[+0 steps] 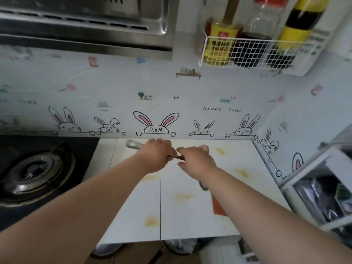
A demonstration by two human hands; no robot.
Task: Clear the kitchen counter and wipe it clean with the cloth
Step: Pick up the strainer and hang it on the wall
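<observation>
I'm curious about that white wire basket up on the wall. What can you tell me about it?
The wire basket is a white mesh rack that looks like coated metal, with a thicker top rim. It hangs on the wall at upper right, above the counter corner. Several bottles stand upright inside: a yellow-labelled one at left, a clear one with dark contents in the middle, and a tall yellow-and-dark one at right. Neither hand is near it. How it is fixed to the wall cannot be seen.

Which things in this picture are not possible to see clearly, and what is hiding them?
- Utensil under the left hand: only its grey looped end shows.
- Dark item between both hands: fingers cover most of it.
- Grey object under the right forearm: mostly hidden.
- Bottles in the wire basket: tops cut off by the frame edge, labels blurred.
</observation>
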